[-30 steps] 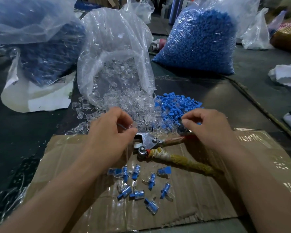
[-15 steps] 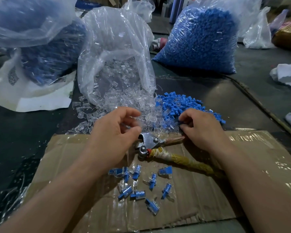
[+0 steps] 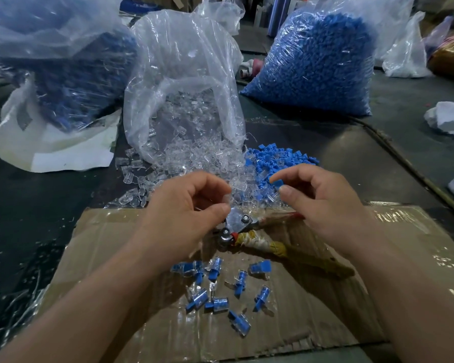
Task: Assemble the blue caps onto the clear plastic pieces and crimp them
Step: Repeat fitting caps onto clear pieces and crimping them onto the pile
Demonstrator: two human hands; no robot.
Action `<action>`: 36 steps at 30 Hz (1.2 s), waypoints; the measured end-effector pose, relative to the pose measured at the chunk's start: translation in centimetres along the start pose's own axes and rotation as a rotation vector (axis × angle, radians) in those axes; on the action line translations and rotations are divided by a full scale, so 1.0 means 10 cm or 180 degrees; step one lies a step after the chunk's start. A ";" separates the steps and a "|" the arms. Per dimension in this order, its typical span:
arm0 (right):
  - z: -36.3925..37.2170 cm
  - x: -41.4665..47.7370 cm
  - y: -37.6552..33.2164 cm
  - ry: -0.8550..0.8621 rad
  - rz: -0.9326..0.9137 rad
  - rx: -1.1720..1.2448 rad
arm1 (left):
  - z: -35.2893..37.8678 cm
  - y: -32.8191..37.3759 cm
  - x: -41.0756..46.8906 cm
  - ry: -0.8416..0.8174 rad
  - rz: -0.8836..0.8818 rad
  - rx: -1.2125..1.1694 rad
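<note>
Here, on our taped cardboard sheet (image 3: pixel 325 323), the crimping pliers (image 3: pixel 240 222) lie beneath our hands. Our right hand (image 3: pixel 330 205) pinches a blue cap (image 3: pixel 276 182) just above the loose cap pile (image 3: pixel 273 158). Our left hand (image 3: pixel 184 216) pinches a clear plastic piece (image 3: pixel 226 199).

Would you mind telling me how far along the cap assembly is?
Done: about ten capped pieces lie on the cardboard. In hand: right hand pinches a blue cap, left hand a clear piece. Left: joining, crimping with the pliers, plus the loose clear pile and blue pile.
</note>
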State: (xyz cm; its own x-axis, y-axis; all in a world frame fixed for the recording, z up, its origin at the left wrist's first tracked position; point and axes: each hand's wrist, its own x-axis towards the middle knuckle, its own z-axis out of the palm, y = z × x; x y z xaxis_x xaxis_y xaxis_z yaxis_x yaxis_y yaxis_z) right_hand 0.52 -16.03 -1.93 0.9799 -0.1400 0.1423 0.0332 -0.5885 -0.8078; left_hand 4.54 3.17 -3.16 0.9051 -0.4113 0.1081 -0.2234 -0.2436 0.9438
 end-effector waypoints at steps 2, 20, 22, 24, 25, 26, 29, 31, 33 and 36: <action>0.06 -0.03 -0.06 -0.0137 -0.0061 0.0001 | -0.01 0.01 0.00 -0.0002 0.0042 0.0021; 0.28 -0.17 -0.27 -0.0276 -0.0298 0.0964 | 0.05 0.01 -0.03 0.0140 0.0588 0.0372; 0.29 -0.17 -0.27 -0.0249 -0.0297 0.0837 | 0.06 0.00 -0.03 0.0214 0.0852 0.0604; 0.30 -0.19 -0.28 -0.0210 -0.0334 0.0673 | 0.07 -0.02 -0.04 0.0268 0.1117 0.0866; 0.30 -0.20 -0.28 -0.0198 -0.0351 0.0607 | 0.08 -0.03 -0.04 0.0303 0.1209 0.1007; 0.31 -0.20 -0.28 -0.0191 -0.0358 0.0564 | 0.08 -0.04 -0.04 0.0348 0.1279 0.1126; 0.30 -0.21 -0.27 -0.0176 -0.0378 0.0421 | 0.08 -0.05 -0.04 0.0460 0.1377 0.1186; 0.30 -0.20 -0.26 -0.0173 -0.0399 0.0251 | 0.08 -0.06 -0.04 0.0438 0.1440 0.1212; 0.29 -0.20 -0.24 -0.0186 -0.0411 0.0184 | 0.07 -0.05 -0.04 0.0339 0.1469 0.1209; 0.28 -0.19 -0.23 -0.0186 -0.0422 0.0167 | 0.06 -0.02 -0.06 0.0164 0.1180 0.0806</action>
State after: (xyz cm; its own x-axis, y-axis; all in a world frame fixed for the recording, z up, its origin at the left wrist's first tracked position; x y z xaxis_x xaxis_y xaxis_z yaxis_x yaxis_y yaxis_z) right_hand -0.81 -12.17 -1.96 0.9759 -0.0163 0.2175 0.1719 -0.5562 -0.8130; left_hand 3.84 2.90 -3.65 0.7627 -0.4685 0.4458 -0.6115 -0.2980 0.7330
